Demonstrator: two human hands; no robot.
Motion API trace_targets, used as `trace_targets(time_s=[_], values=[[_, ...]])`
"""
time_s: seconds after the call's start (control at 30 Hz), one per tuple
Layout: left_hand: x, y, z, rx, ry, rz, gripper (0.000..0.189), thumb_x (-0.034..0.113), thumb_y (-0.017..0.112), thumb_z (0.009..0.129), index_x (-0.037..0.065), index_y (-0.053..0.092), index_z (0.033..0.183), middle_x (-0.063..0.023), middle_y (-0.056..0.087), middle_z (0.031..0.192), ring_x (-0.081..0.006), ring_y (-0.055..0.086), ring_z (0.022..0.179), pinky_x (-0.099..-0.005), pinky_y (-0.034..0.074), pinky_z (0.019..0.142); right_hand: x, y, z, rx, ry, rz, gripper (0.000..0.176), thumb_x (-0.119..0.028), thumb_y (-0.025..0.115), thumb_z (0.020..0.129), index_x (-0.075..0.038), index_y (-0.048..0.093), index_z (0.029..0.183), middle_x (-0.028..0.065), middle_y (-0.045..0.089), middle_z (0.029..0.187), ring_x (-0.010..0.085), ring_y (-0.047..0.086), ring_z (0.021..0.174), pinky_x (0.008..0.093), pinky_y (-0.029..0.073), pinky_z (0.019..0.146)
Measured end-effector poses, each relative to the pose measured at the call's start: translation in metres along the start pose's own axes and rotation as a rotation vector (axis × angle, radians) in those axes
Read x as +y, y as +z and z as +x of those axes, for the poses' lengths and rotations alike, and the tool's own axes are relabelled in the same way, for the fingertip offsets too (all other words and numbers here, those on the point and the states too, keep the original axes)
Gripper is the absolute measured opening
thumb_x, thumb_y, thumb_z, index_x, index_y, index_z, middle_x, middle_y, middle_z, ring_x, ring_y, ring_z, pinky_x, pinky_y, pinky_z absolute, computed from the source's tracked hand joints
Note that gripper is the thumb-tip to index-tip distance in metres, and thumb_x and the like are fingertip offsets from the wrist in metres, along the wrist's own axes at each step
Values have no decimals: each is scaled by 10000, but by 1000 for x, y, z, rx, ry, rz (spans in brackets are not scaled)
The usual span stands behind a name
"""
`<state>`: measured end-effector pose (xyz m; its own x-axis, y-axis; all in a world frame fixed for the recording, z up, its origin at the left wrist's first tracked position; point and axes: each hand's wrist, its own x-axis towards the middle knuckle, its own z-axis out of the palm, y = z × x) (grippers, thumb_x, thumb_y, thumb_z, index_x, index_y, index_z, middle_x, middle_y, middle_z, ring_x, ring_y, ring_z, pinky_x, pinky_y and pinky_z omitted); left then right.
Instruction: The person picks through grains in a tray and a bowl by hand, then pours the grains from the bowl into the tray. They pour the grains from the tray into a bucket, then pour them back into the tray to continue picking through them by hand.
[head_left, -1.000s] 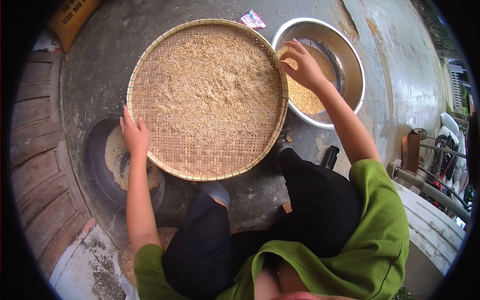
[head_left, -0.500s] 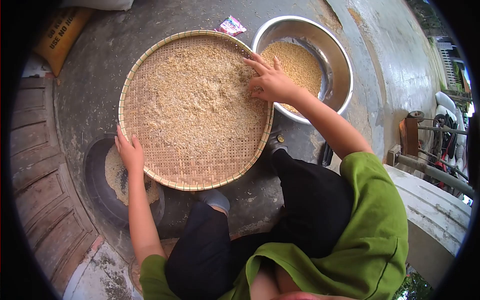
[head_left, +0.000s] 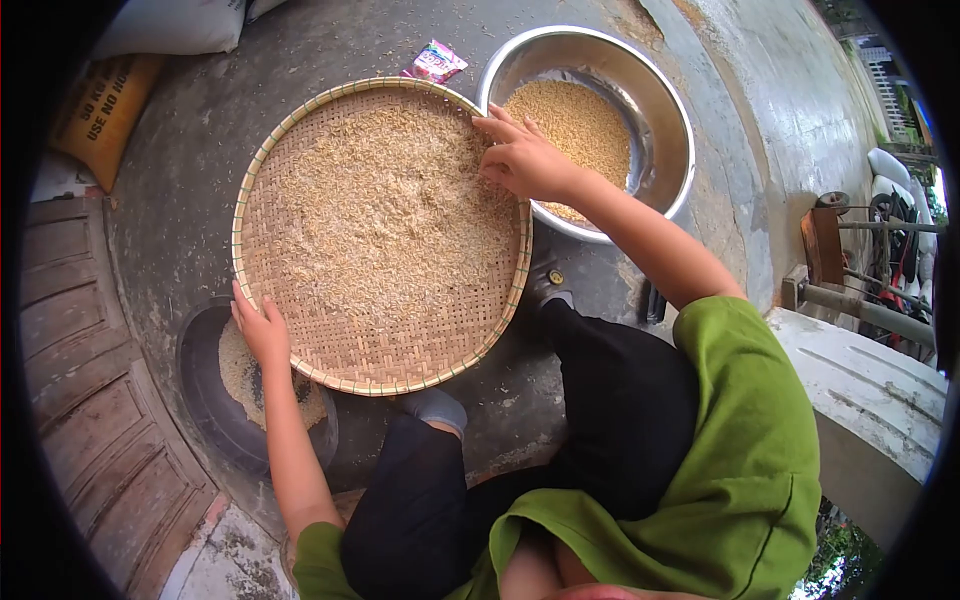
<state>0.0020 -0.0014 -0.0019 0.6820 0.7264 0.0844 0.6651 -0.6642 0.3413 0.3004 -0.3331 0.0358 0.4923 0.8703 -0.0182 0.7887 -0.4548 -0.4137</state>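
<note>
A round, shallow woven bamboo winnowing tray [head_left: 390, 372] is in front of me, spread with pale husked and unhusked grain [head_left: 385, 215]. My left hand [head_left: 262, 332] grips its lower left rim, fingers outside and thumb along the edge. At the upper right of the tray, my right hand [head_left: 525, 160] reaches over the rim. Its thumb and forefinger come together at the grain while the other fingers stretch out above the rim; what is between the tips is too small to make out. A steel basin [head_left: 665, 130] holding golden grain [head_left: 575, 125] stands under and beside my right wrist.
A dark basin [head_left: 205, 390] with pale grain lies below my left forearm. A small pink packet [head_left: 436, 62] sits on the concrete floor beyond the tray. Sacks [head_left: 105, 110] stand at upper left, by a wooden door [head_left: 95, 400]. A low white wall [head_left: 870, 390] is at right.
The view has shifted slightly, so the tray and basins appear displaced. My left hand keeps its place on the rim. My right hand's fingers, spread before, are drawn closer together at the grain.
</note>
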Motion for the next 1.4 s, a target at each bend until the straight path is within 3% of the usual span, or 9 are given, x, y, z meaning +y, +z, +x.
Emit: trace_targets(time_s=[0.23, 0.27, 0.33, 0.43, 0.53, 0.6, 0.7, 0.83, 1.4], values=[[2, -1, 0, -7, 2, -10, 561, 171, 470, 853, 66, 235, 1351, -232, 324, 1327, -409, 274, 1237, -427, 261, 1009, 35, -25, -4, 233, 92, 76, 116, -173, 645, 750, -77, 593, 792, 138, 433, 1267, 349, 260, 1276, 407, 334, 993], [2, -1, 0, -7, 6, -10, 561, 171, 470, 853, 66, 235, 1351, -232, 324, 1327, -409, 274, 1237, -427, 261, 1009, 45, -28, -6, 286, 84, 27, 126, -172, 651, 742, -78, 595, 806, 130, 482, 1203, 328, 388, 1193, 394, 380, 943], [1, -1, 0, -6, 8, -9, 563, 169, 469, 852, 65, 233, 1352, -235, 323, 1325, -411, 274, 1236, -427, 260, 1009, 60, -35, -9, 99, 330, 4, 131, -162, 649, 738, -75, 593, 817, 114, 524, 1118, 299, 502, 1054, 380, 425, 875], [1, 0, 0, -8, 5, -11, 562, 169, 467, 852, 63, 232, 1351, -235, 322, 1326, -412, 274, 1236, -429, 259, 1009, 58, -38, -18, 125, 372, -29, 132, -159, 642, 744, -70, 594, 829, 98, 537, 1067, 279, 546, 956, 375, 449, 828], [2, 0, 1, -8, 12, -10, 562, 168, 465, 852, 60, 231, 1351, -244, 321, 1322, -414, 275, 1234, -429, 258, 1008, 38, -36, -17, 201, 56, 97, 137, -160, 639, 747, -69, 597, 840, 110, 517, 1122, 281, 545, 974, 377, 448, 828], [2, 0, 1, -13, 6, -5, 563, 169, 464, 852, 59, 230, 1351, -251, 322, 1317, -414, 275, 1234, -429, 258, 1008, 22, -33, -18, 35, 12, 135, 140, -154, 646, 749, -82, 598, 859, 151, 391, 1294, 322, 337, 1235, 408, 364, 969], [3, 0, 1, -15, -5, -9, 565, 169, 463, 852, 57, 226, 1352, -262, 320, 1311, -415, 276, 1233, -429, 257, 1008, 12, -22, -18, -50, -90, 58, 170, -187, 686, 696, -143, 621, 848, 126, 266, 1390, 339, 134, 1323, 506, 250, 1032], [5, -2, 0, -25, -5, -9, 567, 171, 462, 852, 58, 222, 1353, -268, 310, 1312, -414, 280, 1230, -429, 260, 1005, 2, -13, -20, -148, -83, 0, 205, -212, 702, 669, -163, 634, 855, 118, 202, 1420, 315, 53, 1341, 594, 185, 1015], [3, 2, 0, -21, -12, 45, 559, 190, 463, 853, 68, 236, 1350, -224, 344, 1318, -409, 273, 1235, -427, 253, 1011, -6, -2, -15, -189, -91, -31, 67, -182, 620, 762, -117, 616, 775, 106, 277, 1382, 275, 107, 1339, 606, 192, 1006]])
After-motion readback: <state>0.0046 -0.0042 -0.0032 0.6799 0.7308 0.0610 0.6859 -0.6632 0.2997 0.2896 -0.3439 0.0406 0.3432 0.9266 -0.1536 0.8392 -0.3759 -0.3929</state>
